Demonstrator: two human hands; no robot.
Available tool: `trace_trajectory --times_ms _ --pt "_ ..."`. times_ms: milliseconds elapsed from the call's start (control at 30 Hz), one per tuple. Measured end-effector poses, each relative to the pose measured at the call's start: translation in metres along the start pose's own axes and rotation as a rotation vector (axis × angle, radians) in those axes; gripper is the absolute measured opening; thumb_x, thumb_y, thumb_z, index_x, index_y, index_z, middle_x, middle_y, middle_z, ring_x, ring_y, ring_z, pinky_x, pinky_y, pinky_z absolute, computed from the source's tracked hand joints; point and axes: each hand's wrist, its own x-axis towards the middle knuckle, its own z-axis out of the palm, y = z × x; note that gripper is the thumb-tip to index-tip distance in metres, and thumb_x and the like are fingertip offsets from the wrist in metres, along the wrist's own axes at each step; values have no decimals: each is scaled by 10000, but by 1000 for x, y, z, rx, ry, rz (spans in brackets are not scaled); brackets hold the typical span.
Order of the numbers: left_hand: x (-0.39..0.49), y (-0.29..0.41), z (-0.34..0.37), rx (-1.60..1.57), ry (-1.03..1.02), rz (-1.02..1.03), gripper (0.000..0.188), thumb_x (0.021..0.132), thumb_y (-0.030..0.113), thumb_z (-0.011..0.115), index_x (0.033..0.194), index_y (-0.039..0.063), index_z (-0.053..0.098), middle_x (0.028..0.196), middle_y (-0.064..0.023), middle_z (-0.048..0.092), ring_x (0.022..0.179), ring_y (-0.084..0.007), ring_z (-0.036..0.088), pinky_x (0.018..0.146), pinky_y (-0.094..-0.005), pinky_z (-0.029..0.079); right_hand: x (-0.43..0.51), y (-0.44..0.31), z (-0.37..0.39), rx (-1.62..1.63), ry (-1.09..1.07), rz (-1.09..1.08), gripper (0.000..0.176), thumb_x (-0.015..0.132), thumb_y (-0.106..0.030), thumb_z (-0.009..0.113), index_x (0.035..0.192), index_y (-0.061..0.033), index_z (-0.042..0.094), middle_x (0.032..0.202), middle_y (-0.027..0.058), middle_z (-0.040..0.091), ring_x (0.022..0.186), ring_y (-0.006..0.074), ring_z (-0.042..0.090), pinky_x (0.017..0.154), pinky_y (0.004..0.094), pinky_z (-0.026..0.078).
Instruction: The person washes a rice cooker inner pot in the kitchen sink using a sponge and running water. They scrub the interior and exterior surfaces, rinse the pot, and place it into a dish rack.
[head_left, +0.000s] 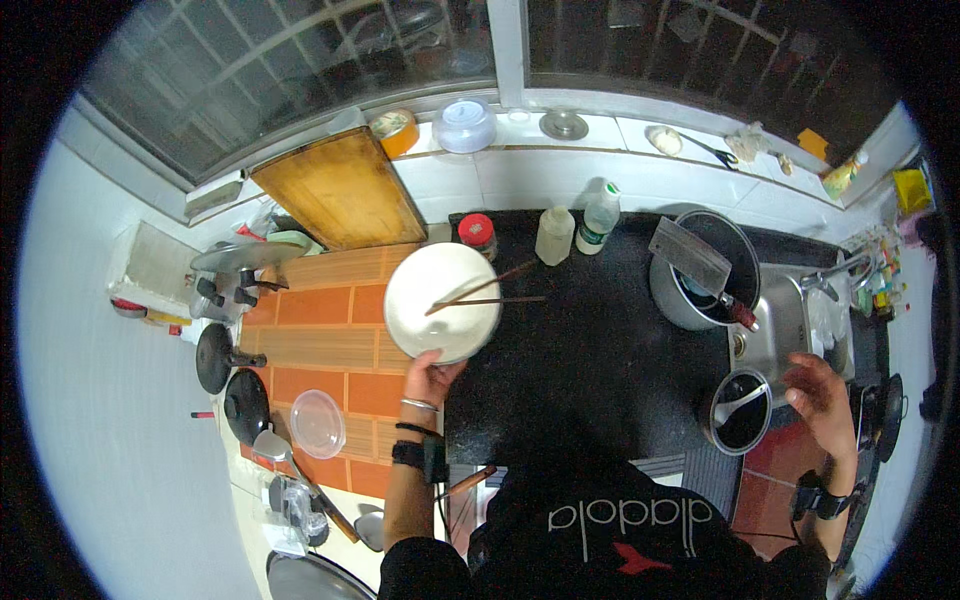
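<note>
My left hand (435, 379) grips the near rim of a white bowl (420, 277), held at the left edge of the black countertop. Inside the bowl lean two brown chopsticks (487, 301), their ends sticking out to the right. My right hand (819, 397) is at the right, fingers apart, holding nothing. Just left of it stands a dark-filled metal pot (763, 433) with a light spoon (739, 405) across it. Beyond that, a cleaver (690, 255) lies across the top of a large metal pot (675, 304) beside the steel sink (784, 330).
A red-lidded jar (477, 231) and two plastic bottles (555, 238) stand along the back. A wooden cutting board (345, 191) leans at the back left. On the left lie a plastic lid (318, 424), black pans (214, 358) and a metal spatula (274, 445). A faucet (832, 277) rises behind the sink.
</note>
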Motion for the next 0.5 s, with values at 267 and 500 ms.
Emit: trace_trajectory --times_ms 267,500 --pt "43 68 -81 40 181 141 412 723 113 584 1058 -84 448 1011 -215 562 873 -358 591 794 -420 530 -31 7 5 -32 76 164 443 790 -126 651 1186 -15 486 955 78 599 891 151 550 812 277 429" --pt "58 87 -93 -228 269 157 431 733 49 584 1114 -79 428 1111 -228 503 1008 -367 534 861 -463 496 -53 31 17 8 141 266 481 798 -183 654 1195 8 461 981 84 591 902 162 552 805 289 436"
